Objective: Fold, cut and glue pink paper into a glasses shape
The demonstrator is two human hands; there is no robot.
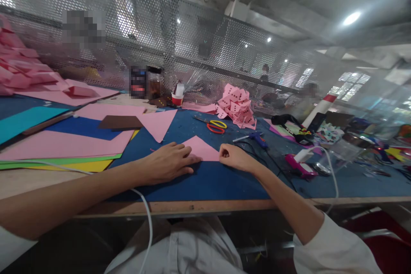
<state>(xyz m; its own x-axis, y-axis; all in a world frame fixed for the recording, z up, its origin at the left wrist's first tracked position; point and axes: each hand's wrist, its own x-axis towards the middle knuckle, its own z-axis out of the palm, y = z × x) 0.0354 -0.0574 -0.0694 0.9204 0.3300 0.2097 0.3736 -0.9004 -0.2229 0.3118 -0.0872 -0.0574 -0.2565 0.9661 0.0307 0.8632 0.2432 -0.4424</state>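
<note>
While my left hand (170,160) lay flat on the pink paper (202,150), my clenched right hand (233,157) pressed its edge.

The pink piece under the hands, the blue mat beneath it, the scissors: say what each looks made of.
Pink piece: thin matte paper or card, lying flat with crisp straight edges under the left hand and right hand. Blue mat: dull and uniform, probably felt or card; hard to tell. Scissors: glossy red and yellow handles, likely plastic; blades look metal.

Pink paper (201,149); blue mat (218,180)
</note>
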